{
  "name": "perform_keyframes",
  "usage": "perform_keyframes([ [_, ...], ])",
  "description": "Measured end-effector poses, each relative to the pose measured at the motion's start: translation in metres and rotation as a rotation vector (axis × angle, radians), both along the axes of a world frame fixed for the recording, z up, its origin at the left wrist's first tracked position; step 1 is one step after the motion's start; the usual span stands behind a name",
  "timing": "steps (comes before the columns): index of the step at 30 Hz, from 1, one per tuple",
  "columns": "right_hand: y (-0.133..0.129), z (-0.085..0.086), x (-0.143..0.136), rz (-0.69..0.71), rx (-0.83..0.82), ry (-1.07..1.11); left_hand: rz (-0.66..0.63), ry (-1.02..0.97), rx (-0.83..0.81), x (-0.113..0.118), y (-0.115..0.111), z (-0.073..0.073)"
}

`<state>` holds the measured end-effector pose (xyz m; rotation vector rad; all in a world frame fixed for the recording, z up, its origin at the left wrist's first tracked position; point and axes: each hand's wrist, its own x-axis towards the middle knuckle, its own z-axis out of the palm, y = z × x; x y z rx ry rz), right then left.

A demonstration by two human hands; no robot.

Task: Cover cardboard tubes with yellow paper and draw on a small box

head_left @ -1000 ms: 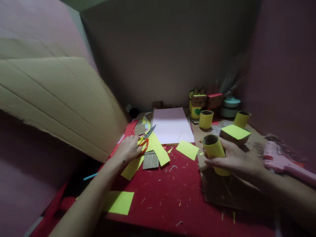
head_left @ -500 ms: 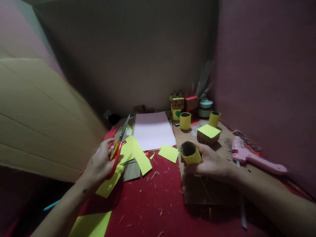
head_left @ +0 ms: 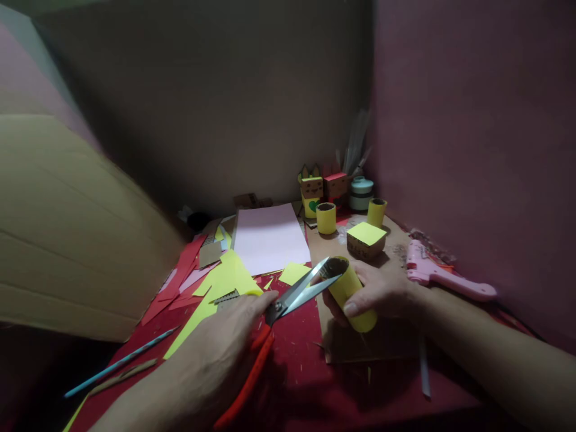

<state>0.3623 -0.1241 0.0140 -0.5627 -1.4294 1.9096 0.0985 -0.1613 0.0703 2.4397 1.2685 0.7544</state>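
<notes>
My left hand [head_left: 229, 342] is wrapped round the red and yellow handles of a pair of scissors [head_left: 288, 306]. The blades stand apart, their tips at the open upper rim of a yellow paper-covered cardboard tube [head_left: 353, 300]. Whether the blades touch the rim or straddle its wall, I cannot tell. My right hand [head_left: 382, 291] grips that tube from the right, thumb across its front, and holds it tilted above a piece of brown cardboard [head_left: 337, 348]. Beyond it sits a small cardboard box [head_left: 366, 240] with a yellow top.
Two shorter yellow tubes [head_left: 326, 219] and cardboard figures [head_left: 311, 195] stand at the back. A pink glue gun [head_left: 445, 273] lies right. Pink paper [head_left: 270, 240] and yellow scraps [head_left: 234, 270] cover the middle and left of the red surface. A blue pencil [head_left: 121, 363] lies front left.
My left hand has brought the scissors right and nearer, from above the yellow scraps to the tube's rim, and the blades have opened. The tube stays in my right hand; the view has shifted slightly.
</notes>
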Motion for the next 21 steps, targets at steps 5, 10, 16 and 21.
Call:
perform_keyframes([
  [5,0.000,0.001,0.001,0.011,0.053,-0.062,-0.095,0.214,-0.041,0.001,-0.003,-0.003],
  [10,0.000,0.006,0.003,0.013,0.069,-0.117,-0.122,0.260,0.006,0.002,-0.003,-0.010],
  [16,0.005,0.000,0.004,0.059,0.074,-0.119,-0.120,0.395,0.069,-0.001,0.000,-0.019],
  [21,0.009,-0.009,0.005,0.026,0.120,-0.146,-0.130,0.490,0.097,-0.004,-0.002,-0.016],
])
